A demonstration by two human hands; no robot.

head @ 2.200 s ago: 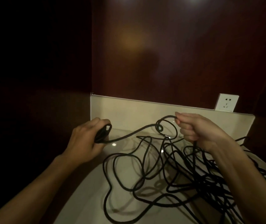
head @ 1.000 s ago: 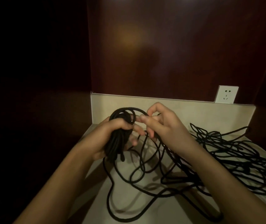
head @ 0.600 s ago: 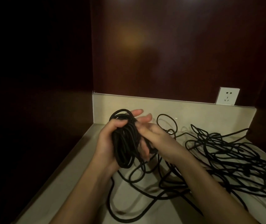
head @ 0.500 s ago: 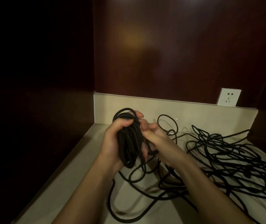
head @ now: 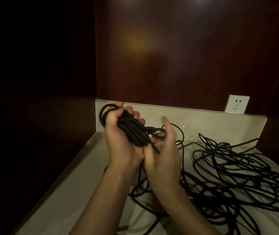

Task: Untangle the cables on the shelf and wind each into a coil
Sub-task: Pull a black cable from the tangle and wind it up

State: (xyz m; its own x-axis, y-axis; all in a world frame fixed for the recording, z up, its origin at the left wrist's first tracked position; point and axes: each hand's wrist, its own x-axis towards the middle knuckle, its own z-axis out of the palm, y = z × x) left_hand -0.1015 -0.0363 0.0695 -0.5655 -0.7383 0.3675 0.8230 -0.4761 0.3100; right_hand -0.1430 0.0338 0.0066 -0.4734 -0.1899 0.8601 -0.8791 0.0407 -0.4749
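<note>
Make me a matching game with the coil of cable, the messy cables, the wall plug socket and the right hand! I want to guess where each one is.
Things:
1. coil of cable
2. loose tangle of cables
3. wall socket
4. right hand

Places:
A. on the wall, back right
B. gripped in the left hand
C. spread over the shelf, on the right
D. just right of the coil, at the cable running off it

Pairs: 1-B, 2-C, 3-A, 4-D

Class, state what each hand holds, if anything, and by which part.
The left hand grips the coil round its bundled loops. The right hand is blurred; whether it holds a strand cannot be told.
</note>
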